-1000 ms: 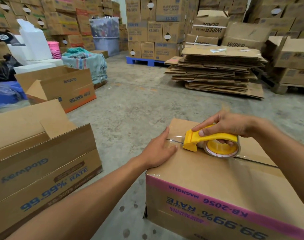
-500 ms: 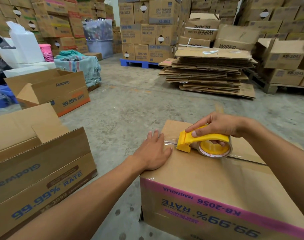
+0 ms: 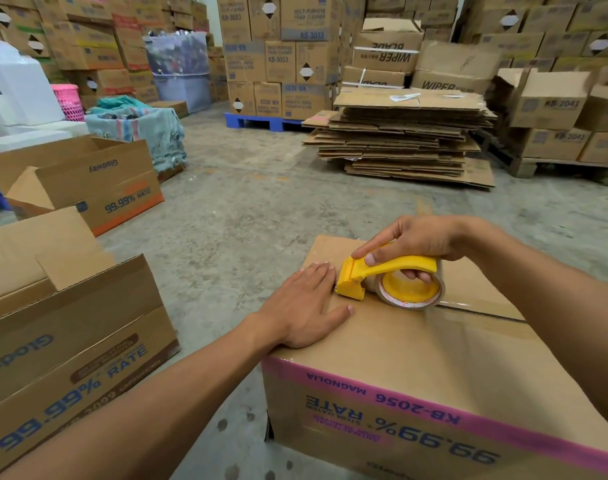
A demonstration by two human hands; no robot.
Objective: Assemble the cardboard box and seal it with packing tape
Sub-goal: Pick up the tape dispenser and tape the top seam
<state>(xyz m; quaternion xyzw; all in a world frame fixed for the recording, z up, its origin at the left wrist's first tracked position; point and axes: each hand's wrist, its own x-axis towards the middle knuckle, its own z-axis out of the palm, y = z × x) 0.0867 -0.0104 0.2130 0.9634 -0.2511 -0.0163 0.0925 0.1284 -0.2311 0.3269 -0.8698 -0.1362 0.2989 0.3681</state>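
Note:
A closed cardboard box [image 3: 399, 355] with a pink stripe and upside-down blue print stands on the floor in front of me. Clear tape runs along its top centre seam toward the right. My right hand [image 3: 420, 242] grips the yellow tape dispenser [image 3: 382, 275], which rests on the seam near the box's left edge, its tape roll [image 3: 411, 294] against the cardboard. My left hand [image 3: 306, 306] lies flat on the box top at the left edge, fingertips touching the dispenser's cutter end.
An open box [image 3: 70, 348] stands close on the left, another open box [image 3: 98, 181] behind it. A pile of flattened cardboard [image 3: 403, 136] lies ahead on the concrete floor. Stacked cartons on pallets [image 3: 278, 60] fill the background.
My left hand slid up from the box's left side onto its top, reaching the dispenser's cutter. The dispenser stays near the left end of the seam.

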